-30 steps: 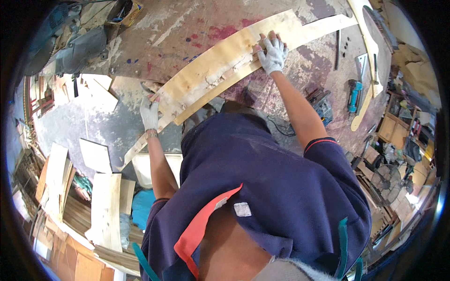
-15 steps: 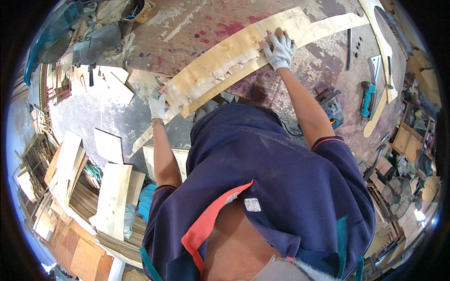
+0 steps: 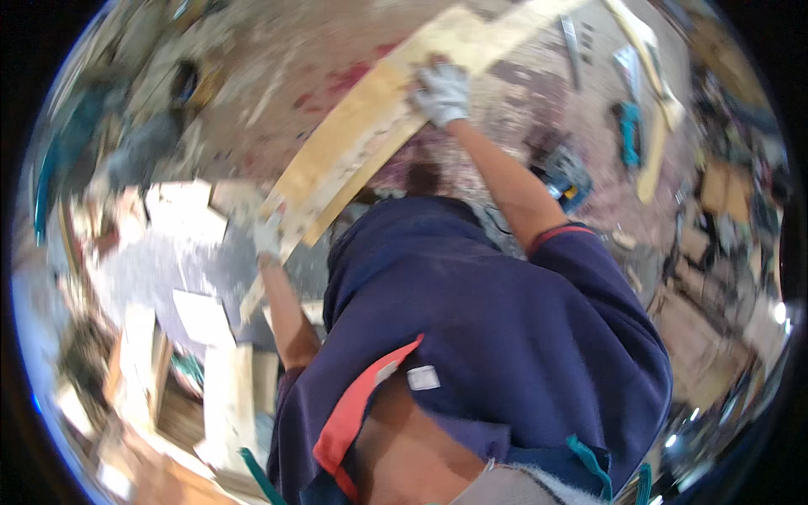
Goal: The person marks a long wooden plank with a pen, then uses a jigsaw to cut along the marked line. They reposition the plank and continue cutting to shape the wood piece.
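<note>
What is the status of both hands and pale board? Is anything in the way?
Right hand spread on pale board. Left hand at its lower left end, grip blurred. Blue-grey power tool rightward, clear of board.

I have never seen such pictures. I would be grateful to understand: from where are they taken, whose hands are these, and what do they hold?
There is no robot here: a person wears a wide fisheye camera on the head, looking down, so straight edges bend and the dark-blue shirt fills the lower middle. The right hand, in a pale fabric glove, lies flat on a long pale-yellow wooden sheet. The left hand is at the sheet's lower left end; blur hides whether it grips. The sheet lies mostly over a worn brown work surface with red stains. To its right lie a teal-and-black hand tool and a blue-grey power tool.
</note>
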A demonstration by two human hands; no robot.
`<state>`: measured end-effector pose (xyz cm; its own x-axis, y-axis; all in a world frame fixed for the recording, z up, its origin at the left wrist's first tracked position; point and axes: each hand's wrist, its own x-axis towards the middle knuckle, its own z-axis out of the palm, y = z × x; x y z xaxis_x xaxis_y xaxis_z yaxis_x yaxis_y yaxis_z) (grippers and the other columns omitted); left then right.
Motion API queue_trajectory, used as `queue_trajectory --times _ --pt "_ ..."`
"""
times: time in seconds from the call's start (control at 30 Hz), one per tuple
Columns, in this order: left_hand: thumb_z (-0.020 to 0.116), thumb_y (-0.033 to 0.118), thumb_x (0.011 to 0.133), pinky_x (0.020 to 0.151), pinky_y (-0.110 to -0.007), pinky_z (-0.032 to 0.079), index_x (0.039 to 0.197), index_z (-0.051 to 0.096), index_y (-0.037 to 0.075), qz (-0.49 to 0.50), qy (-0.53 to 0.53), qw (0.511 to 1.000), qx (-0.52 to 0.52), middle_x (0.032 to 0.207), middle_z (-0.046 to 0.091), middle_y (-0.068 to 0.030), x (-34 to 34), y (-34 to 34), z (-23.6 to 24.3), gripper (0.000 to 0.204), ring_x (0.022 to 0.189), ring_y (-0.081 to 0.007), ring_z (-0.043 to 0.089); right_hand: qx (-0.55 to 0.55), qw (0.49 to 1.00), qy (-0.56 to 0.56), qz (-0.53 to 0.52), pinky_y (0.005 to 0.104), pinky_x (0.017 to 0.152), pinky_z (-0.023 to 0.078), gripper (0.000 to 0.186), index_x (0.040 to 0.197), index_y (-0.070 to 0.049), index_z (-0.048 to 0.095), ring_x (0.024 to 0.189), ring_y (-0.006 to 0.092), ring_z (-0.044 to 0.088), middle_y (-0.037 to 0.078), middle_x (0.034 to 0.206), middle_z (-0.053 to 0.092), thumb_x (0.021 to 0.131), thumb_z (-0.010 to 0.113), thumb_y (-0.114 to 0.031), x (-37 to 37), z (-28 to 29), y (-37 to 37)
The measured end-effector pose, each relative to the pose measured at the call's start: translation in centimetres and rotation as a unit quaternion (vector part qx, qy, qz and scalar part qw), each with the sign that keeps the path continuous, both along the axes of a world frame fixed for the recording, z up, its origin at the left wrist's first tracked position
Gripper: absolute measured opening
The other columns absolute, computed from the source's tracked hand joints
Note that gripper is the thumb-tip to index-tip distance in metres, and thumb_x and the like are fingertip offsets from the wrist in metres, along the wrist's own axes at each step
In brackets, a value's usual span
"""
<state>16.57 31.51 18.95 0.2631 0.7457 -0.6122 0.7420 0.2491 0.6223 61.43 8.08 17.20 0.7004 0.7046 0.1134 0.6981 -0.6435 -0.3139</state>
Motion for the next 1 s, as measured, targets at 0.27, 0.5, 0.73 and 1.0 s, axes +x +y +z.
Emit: queue_trajectory --times 0.27,0.5,0.73,1.0 --pt "0.078 0.025 0.093 0.088 -0.032 0.053 0.138 0.061 -0.001 0.001 -0.116 0.993 -0.034 0.132 0.064 -0.009 -1.7 1.2 -5.0 0.054 0.109 -0.0174 0.061 0.203 0.973 0.088 -0.071 0.0511 0.113 0.039 0.05 0.127 -0.02 0.067 0.129 0.0386 0.054 0.016 0.14 0.06 0.084 0.071 -0.045 4.2 3.0 -5.2" --pt "0.075 0.017 0.095 0.086 -0.03 0.053 0.141 0.059 0.003 -0.018 -0.132 0.991 -0.031 0.127 0.066 -0.0058 -3.3 1.5 -3.0 0.051 0.107 -0.0144 0.062 -0.104 0.815 -0.024 -0.569 0.049 0.098 0.054 0.069 0.122 -0.008 0.068 0.115 0.0383 0.067 0.019 0.124 0.07 0.069 0.083 -0.049 21.6 5.7 -31.5" --pt "0.077 0.023 0.092 0.094 -0.032 0.052 0.124 0.071 0.001 -0.068 -0.126 0.99 0.012 0.115 0.073 -0.0024 -1.8 0.4 -1.7 0.039 0.102 -0.0128 0.066 -0.19 0.888 0.05 -0.416 0.0525 0.096 0.053 0.085 0.15 -0.011 0.04 0.114 0.0442 0.068 0.028 0.124 0.069 0.077 0.071 -0.042 27.6 3.6 -45.4" --pt "0.079 0.024 0.087 0.091 -0.03 0.051 0.127 0.069 -0.002 0.034 -0.053 0.998 0.008 0.118 0.073 -0.0068 -1.6 -2.4 6.2 0.049 0.103 -0.0142 0.067 -0.029 0.912 0.242 -0.33 0.0341 0.057 0.052 0.029 0.096 -0.004 0.07 0.063 0.0167 0.065 0.007 0.077 0.068 0.088 0.073 -0.031 19.7 16.6 -31.3"
